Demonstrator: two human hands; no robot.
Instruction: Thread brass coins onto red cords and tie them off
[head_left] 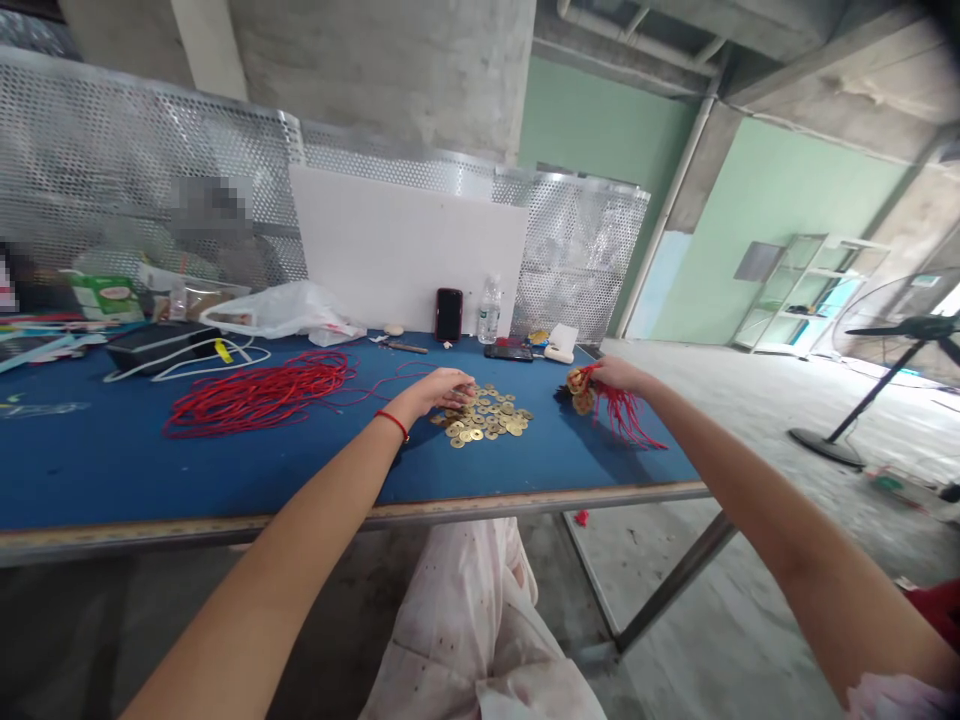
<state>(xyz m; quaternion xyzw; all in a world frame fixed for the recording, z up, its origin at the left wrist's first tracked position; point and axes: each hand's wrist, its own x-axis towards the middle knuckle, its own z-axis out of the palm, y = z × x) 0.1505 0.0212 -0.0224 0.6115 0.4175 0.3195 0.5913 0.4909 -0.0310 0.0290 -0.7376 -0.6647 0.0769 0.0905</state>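
Brass-coloured coins with centre holes lie in a loose pile on the blue tabletop. My left hand, a red cord bracelet at its wrist, rests at the pile's left edge with its fingers curled in. Whatever those fingers hold is hidden. Farther right, my right hand is closed on a bundle of red cords at the table's right end. Gold coins strung together hang at the left of that bundle, and loose cord ends trail onto the table.
A coil of red cord lies left of my left hand. Behind the coins stand a phone and a water bottle; a dark flat device lies nearby. A plastic bag and black box are at left.
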